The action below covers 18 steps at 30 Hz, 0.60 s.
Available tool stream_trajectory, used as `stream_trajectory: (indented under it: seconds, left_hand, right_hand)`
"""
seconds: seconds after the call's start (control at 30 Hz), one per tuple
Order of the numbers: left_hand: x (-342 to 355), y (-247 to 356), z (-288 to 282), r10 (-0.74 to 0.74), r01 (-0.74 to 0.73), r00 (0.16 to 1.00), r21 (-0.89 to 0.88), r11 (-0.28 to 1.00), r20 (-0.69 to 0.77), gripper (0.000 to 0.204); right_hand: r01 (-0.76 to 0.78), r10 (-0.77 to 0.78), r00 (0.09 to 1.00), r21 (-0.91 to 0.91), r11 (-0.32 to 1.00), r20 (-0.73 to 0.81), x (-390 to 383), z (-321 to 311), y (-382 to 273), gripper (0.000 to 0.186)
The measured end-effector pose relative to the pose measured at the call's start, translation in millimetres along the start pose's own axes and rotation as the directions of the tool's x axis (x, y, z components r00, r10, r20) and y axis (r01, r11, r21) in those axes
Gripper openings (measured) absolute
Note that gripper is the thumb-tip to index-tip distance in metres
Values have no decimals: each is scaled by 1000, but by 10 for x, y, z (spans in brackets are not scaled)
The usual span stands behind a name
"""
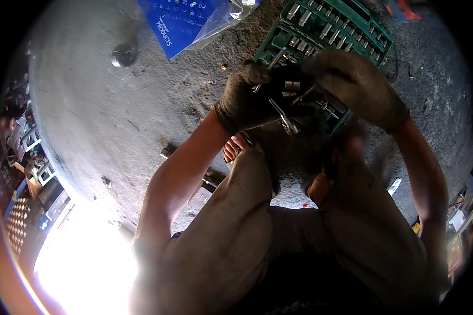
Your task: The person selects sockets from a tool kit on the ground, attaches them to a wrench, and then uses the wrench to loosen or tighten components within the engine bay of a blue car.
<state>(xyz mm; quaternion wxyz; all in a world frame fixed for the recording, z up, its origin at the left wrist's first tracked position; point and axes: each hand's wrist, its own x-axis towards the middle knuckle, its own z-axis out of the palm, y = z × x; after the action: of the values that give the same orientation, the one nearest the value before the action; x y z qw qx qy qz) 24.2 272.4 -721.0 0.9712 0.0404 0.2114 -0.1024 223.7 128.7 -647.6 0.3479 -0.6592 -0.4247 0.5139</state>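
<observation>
Both hands wear dark brownish work gloves and meet over a green socket set case (352, 23). My left hand (245, 94) is closed around a thin chrome rod (277, 58) that slants up past its fingers. Just below that hand's fingers, a chrome ratchet-like tool (285, 118) angles down to a thicker end. My right hand (355, 86) curls in from the right with bent fingers over the near part of the case; deep shadow hides its fingertips and whatever they grip. Between the hands a short metal cylinder (292, 85), like a socket, catches light against a dark shape.
Rows of chrome sockets (328, 30) fill the case. Left of it lies a blue printed sheet (181, 23) with clear plastic. A dark round metal part (124, 55) sits on the rough concrete floor (84, 100). Cluttered items (34, 157) line the left rim, near bright glare.
</observation>
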Motion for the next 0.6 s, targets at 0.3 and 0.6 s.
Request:
stream_trajectory:
  seconds: [0.3, 0.6]
  left_hand:
    - [119, -18, 213, 315, -356, 921, -168, 919, -229, 40]
    - [43, 16, -344, 401, -356, 900, 817, 455, 169, 40]
  right_hand:
    - [235, -261, 963, -272, 933, -63, -91, 500, 406, 52]
    - [1, 70, 971, -296, 955, 228, -127, 295, 240, 44]
